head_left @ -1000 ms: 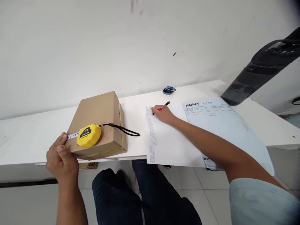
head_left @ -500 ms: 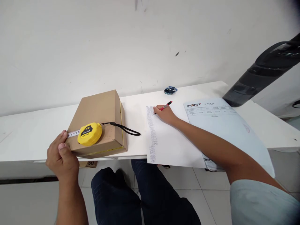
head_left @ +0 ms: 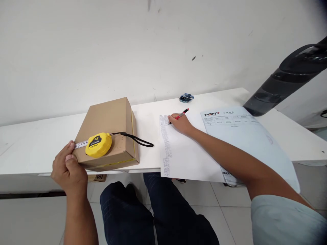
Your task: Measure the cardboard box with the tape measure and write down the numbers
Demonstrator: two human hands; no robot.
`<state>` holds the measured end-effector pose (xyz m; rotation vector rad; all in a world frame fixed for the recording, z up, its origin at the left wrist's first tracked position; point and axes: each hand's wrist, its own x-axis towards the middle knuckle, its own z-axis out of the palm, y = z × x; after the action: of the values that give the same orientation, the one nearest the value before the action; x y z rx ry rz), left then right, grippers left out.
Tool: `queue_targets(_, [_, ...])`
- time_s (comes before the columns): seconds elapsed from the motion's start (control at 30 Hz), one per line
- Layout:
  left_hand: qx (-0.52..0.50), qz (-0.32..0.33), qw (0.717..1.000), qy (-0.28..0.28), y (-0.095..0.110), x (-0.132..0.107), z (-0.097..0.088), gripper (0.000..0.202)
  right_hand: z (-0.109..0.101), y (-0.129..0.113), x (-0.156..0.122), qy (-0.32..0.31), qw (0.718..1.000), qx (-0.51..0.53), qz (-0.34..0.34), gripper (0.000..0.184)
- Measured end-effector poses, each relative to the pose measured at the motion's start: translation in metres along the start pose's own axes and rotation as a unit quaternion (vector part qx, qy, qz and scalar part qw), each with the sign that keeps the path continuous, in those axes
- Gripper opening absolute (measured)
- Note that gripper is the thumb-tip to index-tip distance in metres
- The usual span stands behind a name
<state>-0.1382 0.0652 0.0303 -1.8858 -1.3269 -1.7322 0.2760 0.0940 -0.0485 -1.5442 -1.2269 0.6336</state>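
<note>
A brown cardboard box (head_left: 107,126) lies on the white table (head_left: 30,153). On its top sits a yellow tape measure (head_left: 98,145) with a short length of tape pulled out to the left and a black wrist strap (head_left: 135,139) trailing right. My left hand (head_left: 68,168) pinches the end of the tape at the box's near left corner. My right hand (head_left: 180,123) grips a red pen (head_left: 182,113), its tip on a white sheet (head_left: 184,153) with a column of handwriting down its left edge.
A printed form (head_left: 245,136) lies under my right forearm and overhangs the table's front edge. A small dark blue object (head_left: 186,98) sits by the wall. A black ribbed tube (head_left: 288,78) slants in at the right. My legs are under the table.
My left hand and the tape measure have shifted slightly to the right along the box. My right hand stays at the top of the sheet with the pen.
</note>
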Motion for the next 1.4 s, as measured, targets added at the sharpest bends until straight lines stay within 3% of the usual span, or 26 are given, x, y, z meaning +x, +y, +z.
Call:
queue_targets(0.7, [-0.007, -0.021, 1.0, 0.006, 0.001, -0.001, 0.002, 0.035, 0.001, 0.002, 0.0, 0.019, 1.0, -0.021, 0.0, 0.039])
queue_targets(0.97, [0.025, -0.045, 0.999, -0.018, 0.0, -0.007, -0.005, 0.033, 0.003, 0.004, -0.006, 0.058, 0.992, -0.114, 0.005, 0.035])
queue_targets(1.07, [0.041, -0.063, 0.997, -0.032, 0.002, -0.011, -0.01, 0.035, 0.003, 0.002, -0.015, 0.084, 0.976, -0.193, -0.052, 0.036])
queue_targets(1.17, [0.045, -0.079, 0.995, -0.047, 0.003, -0.014, -0.013, 0.037, 0.002, 0.002, -0.02, 0.042, 0.956, -0.249, -0.146, 0.02])
queue_targets(1.3, [0.041, -0.093, 0.994, -0.046, 0.002, -0.018, -0.014, 0.038, 0.008, 0.001, -0.008, -0.066, 0.895, -0.424, -0.123, 0.047])
queue_targets(1.4, [0.052, -0.096, 0.992, -0.056, 0.001, -0.019, -0.017, 0.039, 0.016, -0.015, -0.002, -0.087, 0.892, -0.431, -0.101, 0.047])
